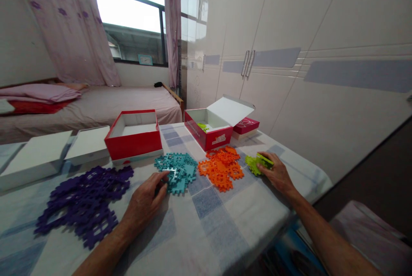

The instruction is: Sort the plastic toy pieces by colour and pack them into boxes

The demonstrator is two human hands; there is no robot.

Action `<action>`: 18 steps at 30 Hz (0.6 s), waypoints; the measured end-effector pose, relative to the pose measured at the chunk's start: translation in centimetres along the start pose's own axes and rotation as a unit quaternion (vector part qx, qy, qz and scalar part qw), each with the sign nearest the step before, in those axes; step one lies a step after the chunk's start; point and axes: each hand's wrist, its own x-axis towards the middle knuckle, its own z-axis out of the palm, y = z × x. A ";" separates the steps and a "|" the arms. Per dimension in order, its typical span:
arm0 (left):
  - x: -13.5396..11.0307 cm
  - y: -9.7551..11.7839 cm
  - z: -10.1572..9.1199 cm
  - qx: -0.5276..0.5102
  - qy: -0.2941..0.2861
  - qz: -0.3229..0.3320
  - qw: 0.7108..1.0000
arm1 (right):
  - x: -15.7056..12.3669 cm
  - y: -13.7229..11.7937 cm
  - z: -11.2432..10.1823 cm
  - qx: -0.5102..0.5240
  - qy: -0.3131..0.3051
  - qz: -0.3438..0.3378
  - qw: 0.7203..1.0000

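Leftmost, on the outer side of the left fingers, lie the purple pieces (88, 201); a careless swing of that forearm could drag several along, since their notched rims overlap. The left hand (144, 194) is half-curled, its fingertips at the near edge of the teal pieces (180, 171); whether they pinch anything I cannot tell. Pulling there might hook neighbours by their teeth and spread the heap. Just right of those fingertips, past the teal, come the orange pieces (222, 168), close enough that a nudge could mix the two colours. Farther right, the right hand (277, 171) grasps a green piece (266, 161) between thumb and fingers, tilted up over the loose green pieces (252, 165); a light hold could let it slip.

As for looks, the purple is dark and matt, broad flat shapes with cut-out windows, loosely fanned. The teal lies in a tighter heap with smaller teeth and a bright glare (the window, I suppose) beside the left fingertips. The orange is vivid, square-toothed and stacked unevenly. The green, a sharp yellowish lime, is a small cluster just left of the right fingertips, partly hidden by them.
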 end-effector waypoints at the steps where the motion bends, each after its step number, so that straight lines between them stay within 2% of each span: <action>1: 0.0 0.0 0.0 -0.001 0.001 0.000 1.000 | 0.0 0.0 -0.1 0.019 0.018 0.012 1.000; 4: 0.0 0.1 0.0 -0.005 0.000 -0.001 1.000 | 0.6 0.3 -0.3 0.127 0.055 0.097 0.986; 8: 0.0 0.3 0.0 -0.008 -0.001 0.001 1.000 | 3.0 0.3 -0.4 0.307 0.093 0.235 0.917; 11: -0.1 0.4 -0.1 -0.009 -0.005 0.001 1.000 | 6.5 -1.2 -0.4 0.393 0.135 0.269 0.869; 13: -0.1 0.3 -0.1 -0.010 -0.005 -0.003 1.000 | 9.6 -3.0 -0.1 0.429 0.140 0.271 0.850; 15: -0.1 0.2 0.0 -0.009 -0.006 -0.005 1.000 | 13.1 -5.3 0.7 0.435 0.121 0.266 0.852; 18: -0.1 0.0 0.0 -0.006 -0.008 -0.002 1.000 | 17.9 -8.6 3.2 0.377 0.075 0.245 0.890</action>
